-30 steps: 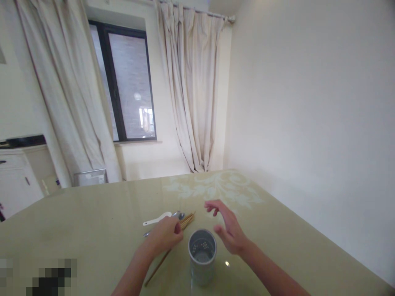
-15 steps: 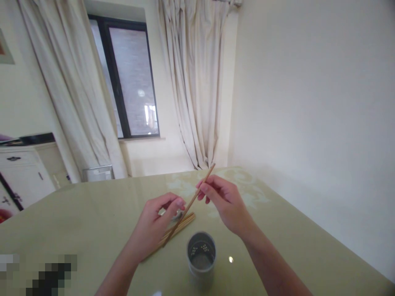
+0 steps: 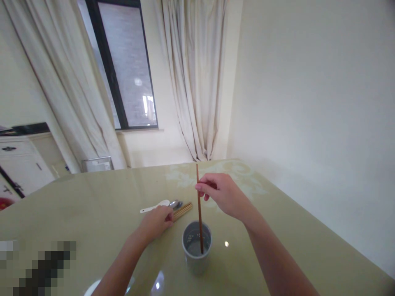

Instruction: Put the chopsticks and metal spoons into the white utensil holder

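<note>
My right hand (image 3: 217,191) pinches a brown wooden chopstick (image 3: 199,205) near its upper end. The chopstick stands nearly upright, its lower end inside a grey cylindrical utensil holder (image 3: 196,263) with small holes in its bottom. At the bundle of wooden chopsticks (image 3: 183,211) lying on the table, my left hand (image 3: 159,221) has its fingers curled down around the near part, which it hides. Just beyond that hand lie a white spoon (image 3: 160,204) and metal spoons (image 3: 175,204), partly overlapping.
The glossy greenish table (image 3: 101,209) reflects several bright spots. A white rim (image 3: 91,287) shows by my left forearm at the bottom edge. A blurred dark patch (image 3: 43,267) covers the lower left. A wall (image 3: 308,123) borders the table's right side.
My right hand has turned the chopstick from slanted to upright and brought its lower end into the holder. My left hand has left the chopstick's side and moved down onto the bundle.
</note>
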`<state>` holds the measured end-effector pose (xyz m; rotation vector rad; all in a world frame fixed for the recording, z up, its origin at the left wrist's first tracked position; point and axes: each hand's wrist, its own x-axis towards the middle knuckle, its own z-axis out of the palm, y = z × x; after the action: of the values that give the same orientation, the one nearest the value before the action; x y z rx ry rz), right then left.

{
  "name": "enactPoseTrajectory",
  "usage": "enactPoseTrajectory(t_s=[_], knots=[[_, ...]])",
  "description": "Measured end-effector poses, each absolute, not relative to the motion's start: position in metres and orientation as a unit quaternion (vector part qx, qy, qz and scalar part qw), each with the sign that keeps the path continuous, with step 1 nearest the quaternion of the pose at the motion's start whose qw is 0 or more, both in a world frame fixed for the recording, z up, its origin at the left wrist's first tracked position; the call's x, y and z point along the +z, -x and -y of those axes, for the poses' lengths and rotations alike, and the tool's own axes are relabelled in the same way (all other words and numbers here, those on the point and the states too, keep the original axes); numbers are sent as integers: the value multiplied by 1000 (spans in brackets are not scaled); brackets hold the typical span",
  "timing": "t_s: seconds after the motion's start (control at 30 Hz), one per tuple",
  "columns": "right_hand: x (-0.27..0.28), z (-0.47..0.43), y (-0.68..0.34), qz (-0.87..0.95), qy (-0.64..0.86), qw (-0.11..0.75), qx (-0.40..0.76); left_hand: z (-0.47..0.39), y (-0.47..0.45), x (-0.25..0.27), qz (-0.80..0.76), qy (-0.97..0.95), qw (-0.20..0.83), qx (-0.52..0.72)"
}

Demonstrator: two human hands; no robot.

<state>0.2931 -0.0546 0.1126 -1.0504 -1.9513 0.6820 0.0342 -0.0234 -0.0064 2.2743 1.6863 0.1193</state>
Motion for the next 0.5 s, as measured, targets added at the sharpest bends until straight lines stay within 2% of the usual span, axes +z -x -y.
enactPoseTrajectory(t_s=[0.2,0.5], knots=[[100,46,-286,797,433,309,288,22,-32,-7,-593,-792,143,41],[83,38,-281,781,426,265,373,26,-35,-7,-574,-800,170,41]])
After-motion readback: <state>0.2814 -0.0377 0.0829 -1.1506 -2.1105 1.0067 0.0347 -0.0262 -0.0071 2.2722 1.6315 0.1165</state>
